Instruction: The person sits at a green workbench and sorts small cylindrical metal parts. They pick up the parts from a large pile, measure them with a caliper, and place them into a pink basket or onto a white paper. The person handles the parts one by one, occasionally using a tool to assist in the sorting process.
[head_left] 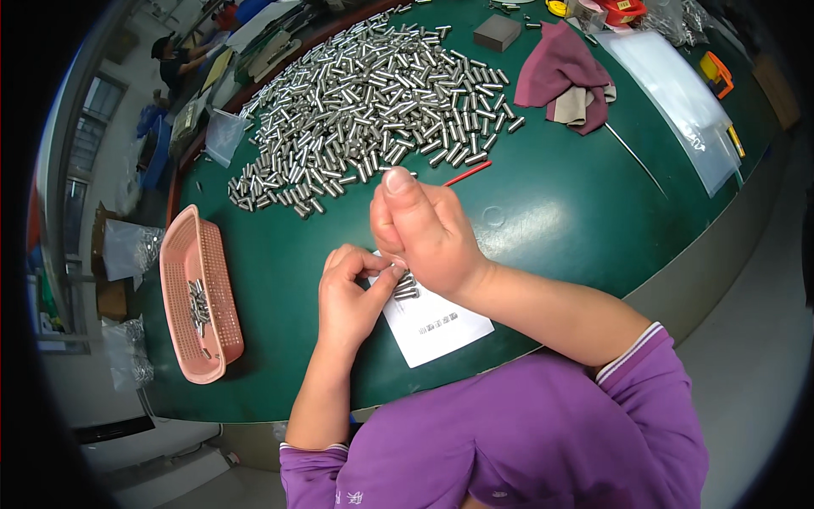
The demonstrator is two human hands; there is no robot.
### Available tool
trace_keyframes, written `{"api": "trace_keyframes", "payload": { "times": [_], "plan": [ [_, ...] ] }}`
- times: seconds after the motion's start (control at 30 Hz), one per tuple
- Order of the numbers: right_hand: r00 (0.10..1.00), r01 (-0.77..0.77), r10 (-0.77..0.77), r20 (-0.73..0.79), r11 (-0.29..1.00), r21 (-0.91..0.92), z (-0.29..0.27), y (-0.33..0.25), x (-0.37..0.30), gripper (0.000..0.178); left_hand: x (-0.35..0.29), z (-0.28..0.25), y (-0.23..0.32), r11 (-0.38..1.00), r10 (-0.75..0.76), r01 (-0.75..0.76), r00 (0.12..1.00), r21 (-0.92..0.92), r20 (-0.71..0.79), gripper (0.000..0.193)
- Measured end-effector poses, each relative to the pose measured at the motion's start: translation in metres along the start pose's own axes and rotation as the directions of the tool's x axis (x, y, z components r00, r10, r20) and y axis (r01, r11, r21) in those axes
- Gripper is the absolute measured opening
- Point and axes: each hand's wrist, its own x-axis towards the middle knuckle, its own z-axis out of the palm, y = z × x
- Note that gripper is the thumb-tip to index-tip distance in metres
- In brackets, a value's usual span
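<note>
A white sheet of paper [445,332] with some dark print lies before me, with a short row of metal pins [407,288] on it. My left hand [349,284] is closed in a pinch at the upper end of this row, where a small metal pin seems to sit at its fingertips. Just above and to the right, my right hand [428,229] is curled into a fist with its thumb raised. It hides part of the row, and whatever its fingers hold cannot be seen. Beyond both hands spreads a large heap of loose metal pins [365,102].
A pink plastic basket [227,318] with some pins stands at the left. Behind my right hand lies a red pen [468,174]. A maroon cloth [555,68], a dark grey block [498,32] and clear plastic bags [678,110] occupy the far right. Another person [174,64] works at far left.
</note>
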Motion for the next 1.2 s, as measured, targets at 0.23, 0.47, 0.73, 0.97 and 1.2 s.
{"api": "trace_keyframes", "payload": {
  "times": [0.23, 0.47, 0.73, 0.97, 1.2],
  "plan": [
    [1.0, 0.015, -0.015, -0.01, 1.0, 0.021, -0.007, 0.006, 0.004, 0.057, -0.007, -0.003, 0.007, 0.998, 0.058, -0.058, 0.998, 0.007, -0.013, 0.02],
    [1.0, -0.009, 0.009, -0.01, 0.999, 0.042, -0.011, -0.009, -0.002, 0.058, -0.009, -0.008, 0.009, 0.99, 0.111, -0.1, 0.987, -0.095, 0.117, 0.014],
    [0.999, -0.046, 0.046, -0.017, 0.998, 0.043, -0.003, -0.009, -0.009, 0.061, -0.011, -0.001, 0.011, 0.995, 0.098, -0.097, 0.994, -0.029, 0.054, 0.009],
    [0.999, -0.043, 0.044, -0.019, 0.998, 0.055, 0.001, -0.01, -0.01, 0.06, -0.011, -0.002, 0.013, 0.998, 0.053, -0.052, 0.997, -0.022, 0.052, 0.008],
    [1.0, -0.026, 0.026, -0.005, 0.999, 0.044, 0.001, -0.007, -0.01, 0.06, -0.012, 0.0, 0.012, 0.996, 0.017, -0.013, 0.999, -0.084, 0.052, 0.008]
  ]
}}
